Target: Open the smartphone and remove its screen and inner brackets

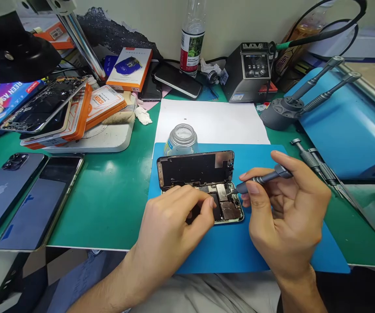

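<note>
An opened phone lies on a blue mat, its screen panel propped upright behind the body against a small glass jar. My left hand rests on the phone body, fingers curled and pressing down on its inner parts. My right hand is closed around a grey screwdriver, whose tip points at the phone's upper right corner.
Two phones lie at the left on the green mat. Boxes and a disassembled phone are stacked behind. A white sheet, a bottle, a soldering station, a screwdriver holder and tweezers stand around.
</note>
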Motion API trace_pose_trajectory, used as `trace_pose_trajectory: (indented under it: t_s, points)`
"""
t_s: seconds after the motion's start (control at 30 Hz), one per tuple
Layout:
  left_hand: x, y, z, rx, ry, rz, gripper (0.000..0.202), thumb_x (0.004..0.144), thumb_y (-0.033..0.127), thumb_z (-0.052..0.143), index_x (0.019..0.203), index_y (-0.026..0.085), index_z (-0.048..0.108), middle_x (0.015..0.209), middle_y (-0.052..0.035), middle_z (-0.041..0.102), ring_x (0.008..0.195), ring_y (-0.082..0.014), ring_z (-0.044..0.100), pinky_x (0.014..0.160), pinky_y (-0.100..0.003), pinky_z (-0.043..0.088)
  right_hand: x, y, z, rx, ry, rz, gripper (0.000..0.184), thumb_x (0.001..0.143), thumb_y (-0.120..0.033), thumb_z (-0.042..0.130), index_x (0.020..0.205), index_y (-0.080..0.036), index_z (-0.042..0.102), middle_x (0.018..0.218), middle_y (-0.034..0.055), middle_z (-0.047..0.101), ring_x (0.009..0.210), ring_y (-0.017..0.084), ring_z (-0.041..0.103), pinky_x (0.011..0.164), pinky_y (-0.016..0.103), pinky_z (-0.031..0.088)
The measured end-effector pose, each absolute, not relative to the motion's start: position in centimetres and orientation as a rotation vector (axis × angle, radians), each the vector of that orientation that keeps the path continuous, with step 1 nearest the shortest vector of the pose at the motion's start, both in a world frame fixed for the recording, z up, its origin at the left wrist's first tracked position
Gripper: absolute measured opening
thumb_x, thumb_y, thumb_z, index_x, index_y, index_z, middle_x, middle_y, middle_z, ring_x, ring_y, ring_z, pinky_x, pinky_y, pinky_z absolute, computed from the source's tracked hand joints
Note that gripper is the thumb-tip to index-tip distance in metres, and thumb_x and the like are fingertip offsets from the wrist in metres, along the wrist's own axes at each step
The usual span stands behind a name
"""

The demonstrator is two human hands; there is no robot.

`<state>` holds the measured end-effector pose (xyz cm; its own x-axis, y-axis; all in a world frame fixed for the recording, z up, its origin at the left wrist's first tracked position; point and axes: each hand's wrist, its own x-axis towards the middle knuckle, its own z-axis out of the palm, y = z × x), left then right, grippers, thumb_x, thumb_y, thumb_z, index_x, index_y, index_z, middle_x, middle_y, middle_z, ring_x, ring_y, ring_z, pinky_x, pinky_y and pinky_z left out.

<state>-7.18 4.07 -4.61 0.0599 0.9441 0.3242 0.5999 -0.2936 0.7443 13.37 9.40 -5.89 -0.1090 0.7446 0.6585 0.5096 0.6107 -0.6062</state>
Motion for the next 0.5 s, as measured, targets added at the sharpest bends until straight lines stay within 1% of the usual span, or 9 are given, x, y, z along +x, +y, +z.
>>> trace_pose_trajectory:
  t_s: [0.17, 0.33, 0.4, 0.5]
  points:
    - [-7.08, 4.00, -4.44, 1.915, 1.544, 1.128, 0.028, 0.117, 0.019, 0.062, 0.090, 0.023, 0.069, 0.082, 0.0069, 0.076, 0.073, -0.0101, 0.069, 0.069, -0.028, 0.048, 13.41, 9.36, -5.90, -1.020, -1.789, 0.240, 0.070, 0.107, -0.015, 0.079, 0.171, -0.034, 0.058, 0.120, 0.0065, 0.084, 0.075, 0.017, 0.077, 0.057, 0.029, 0.067]
    - [-7.05, 4.17, -4.09, 1.890, 1.559, 1.139, 0.033, 0.118, 0.019, 0.058, 0.086, 0.024, 0.063, 0.073, 0.0074, 0.067, 0.065, -0.0095, 0.062, 0.062, -0.027, 0.042, 13.49, 9.36, -5.69, -0.993, -1.846, 0.212, 0.072, 0.107, -0.012, 0.079, 0.172, -0.035, 0.059, 0.123, 0.0078, 0.085, 0.070, 0.014, 0.075, 0.054, 0.025, 0.063]
    - [-7.06, 4.20, -4.03, 1.880, 1.556, 1.138, 0.035, 0.118, 0.020, 0.057, 0.084, 0.024, 0.062, 0.073, 0.0075, 0.066, 0.064, -0.0095, 0.060, 0.061, -0.027, 0.041, 13.55, 9.38, -5.70, -0.973, -1.868, 0.192, 0.076, 0.107, -0.010, 0.079, 0.174, -0.037, 0.058, 0.127, 0.0075, 0.085, 0.080, 0.015, 0.079, 0.061, 0.024, 0.066]
    - [-7.07, 4.22, -4.06, 1.864, 1.550, 1.130, 0.033, 0.118, 0.019, 0.059, 0.085, 0.024, 0.063, 0.074, 0.0077, 0.068, 0.065, -0.0097, 0.062, 0.062, -0.026, 0.043, 13.67, 9.38, -5.85, -0.941, -1.892, 0.147, 0.088, 0.101, -0.005, 0.086, 0.176, -0.042, 0.057, 0.140, 0.0049, 0.083, 0.103, 0.015, 0.083, 0.081, 0.025, 0.070]
